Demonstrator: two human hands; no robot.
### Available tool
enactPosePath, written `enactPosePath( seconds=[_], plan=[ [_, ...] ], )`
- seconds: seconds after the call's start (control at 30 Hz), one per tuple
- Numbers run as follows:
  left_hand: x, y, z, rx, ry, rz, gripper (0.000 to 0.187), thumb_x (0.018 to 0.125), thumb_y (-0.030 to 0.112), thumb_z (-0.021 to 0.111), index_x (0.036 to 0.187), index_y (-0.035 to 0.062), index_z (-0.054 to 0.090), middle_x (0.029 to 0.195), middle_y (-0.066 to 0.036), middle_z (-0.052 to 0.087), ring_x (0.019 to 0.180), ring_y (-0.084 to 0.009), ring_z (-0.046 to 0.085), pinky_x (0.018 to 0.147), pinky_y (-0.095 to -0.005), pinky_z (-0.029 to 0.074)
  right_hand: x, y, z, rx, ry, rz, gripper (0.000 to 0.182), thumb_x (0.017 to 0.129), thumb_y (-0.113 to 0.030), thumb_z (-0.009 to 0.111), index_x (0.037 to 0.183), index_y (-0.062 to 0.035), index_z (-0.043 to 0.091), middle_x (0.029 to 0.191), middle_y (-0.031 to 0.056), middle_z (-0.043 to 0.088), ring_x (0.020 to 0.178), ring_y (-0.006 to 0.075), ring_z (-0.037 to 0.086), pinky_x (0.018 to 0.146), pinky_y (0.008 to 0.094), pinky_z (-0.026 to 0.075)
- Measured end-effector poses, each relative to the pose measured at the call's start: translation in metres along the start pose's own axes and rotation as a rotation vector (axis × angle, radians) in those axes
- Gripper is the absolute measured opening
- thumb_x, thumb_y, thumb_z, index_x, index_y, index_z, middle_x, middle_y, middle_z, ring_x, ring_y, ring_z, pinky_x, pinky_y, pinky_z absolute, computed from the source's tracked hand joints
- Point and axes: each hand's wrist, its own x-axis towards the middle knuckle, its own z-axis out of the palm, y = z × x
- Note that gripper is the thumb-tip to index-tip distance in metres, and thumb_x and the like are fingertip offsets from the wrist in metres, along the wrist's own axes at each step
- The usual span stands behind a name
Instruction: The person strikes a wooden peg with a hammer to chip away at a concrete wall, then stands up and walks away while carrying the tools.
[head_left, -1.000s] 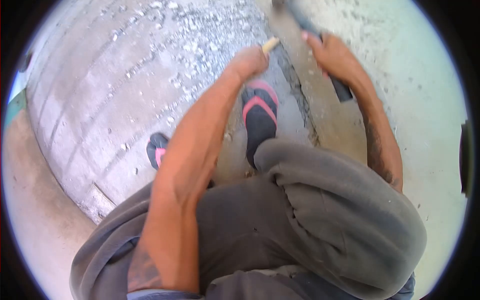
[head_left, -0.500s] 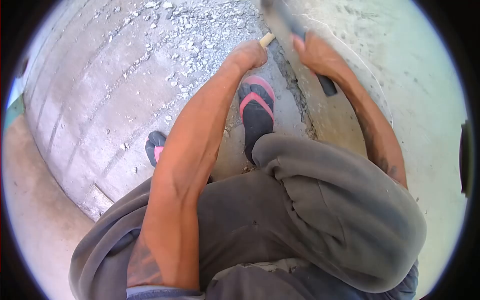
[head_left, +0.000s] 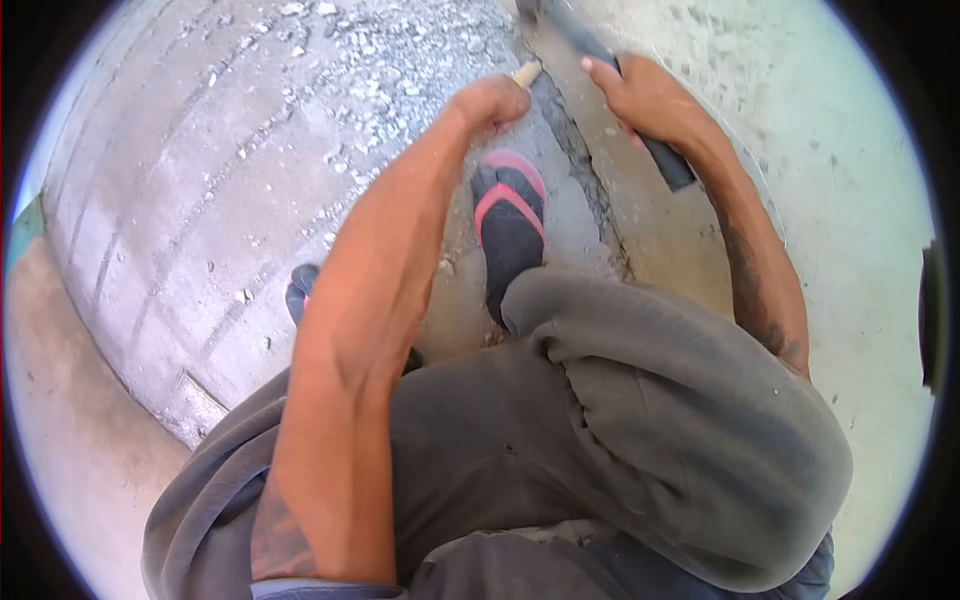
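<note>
My left hand (head_left: 492,106) is wrapped round a pale rod-like tool (head_left: 527,73), whose tip sticks out past the fist near a crack (head_left: 580,150) in the concrete. To the right, my right hand (head_left: 650,98) grips the dark handle of a hammer (head_left: 670,165). The hammer's head lies at the top edge of the view, blurred, just above the pale tool. Whether the head touches the tool cannot be made out.
Broken grey rubble (head_left: 400,70) is scattered over the floor at the top left. My foot in a pink-strapped sandal (head_left: 510,205) rests beside the crack, below my left hand. A pale wall-like surface (head_left: 850,200) curves along the right.
The hammer has shifted slightly, its handle end now lower and further right. My left hand and the pale tool have moved a little to the left.
</note>
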Motion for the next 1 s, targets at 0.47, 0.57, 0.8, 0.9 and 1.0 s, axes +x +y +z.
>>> enactPosePath(
  seconds=[0.47, 0.57, 0.8, 0.9, 1.0],
  plan=[
    [-0.026, 0.045, -0.064, 0.238, -0.107, 0.014, 0.041, 0.092, 0.036, 0.048, 0.063, 0.0074, 0.056, 0.051, 0.0, 0.046, 0.04, -0.0101, 0.038, 0.037, -0.028, 0.03, -0.038, 0.029, 0.013, 0.291, 0.156, 0.061, 0.052, 0.095, -0.047, 0.047, 0.085, 0.0038, 0.054, 0.055, 0.0088, 0.052, 0.047, 0.0187, 0.056, 0.053, 0.0366, 0.047],
    [-0.001, 0.002, -0.037, 0.182, 0.032, 0.094, 0.049, 0.091, 0.038, 0.049, 0.067, -0.0019, 0.061, 0.056, -0.012, 0.056, 0.048, -0.0242, 0.056, 0.046, -0.0423, 0.045, -0.037, 0.029, 0.015, 0.261, 0.173, 0.026, 0.052, 0.095, -0.047, 0.048, 0.086, 0.0043, 0.054, 0.056, 0.0092, 0.052, 0.046, 0.0195, 0.056, 0.054, 0.036, 0.047],
    [-0.002, -0.011, -0.017, 0.113, 0.035, 0.067, 0.041, 0.099, 0.04, 0.044, 0.098, 0.0019, 0.058, 0.06, -0.004, 0.049, 0.047, -0.0165, 0.047, 0.043, -0.0341, 0.041, -0.019, 0.023, 0.024, 0.087, 0.366, -0.162, 0.056, 0.095, -0.046, 0.047, 0.086, 0.0092, 0.056, 0.06, 0.0197, 0.059, 0.05, 0.0269, 0.062, 0.057, 0.0414, 0.049],
    [-0.006, -0.006, -0.014, 0.061, 0.055, 0.051, 0.041, 0.098, 0.039, 0.044, 0.095, 0.0002, 0.058, 0.059, -0.005, 0.049, 0.046, -0.017, 0.047, 0.043, -0.0349, 0.041, -0.003, 0.024, 0.031, -0.07, 0.205, -0.107, 0.058, 0.096, -0.045, 0.046, 0.084, 0.0101, 0.057, 0.06, 0.0222, 0.06, 0.052, 0.03, 0.063, 0.059, 0.0443, 0.05],
    [-0.014, 0.001, -0.012, 0.025, 0.027, 0.017, 0.042, 0.098, 0.037, 0.043, 0.09, -0.0014, 0.058, 0.058, -0.004, 0.049, 0.047, -0.0173, 0.047, 0.043, -0.0353, 0.041, 0.0, 0.013, 0.009, -0.021, 0.017, 0.014, 0.058, 0.096, -0.045, 0.044, 0.08, 0.0091, 0.058, 0.058, 0.021, 0.059, 0.053, 0.031, 0.064, 0.059, 0.0441, 0.051]
  ],
)
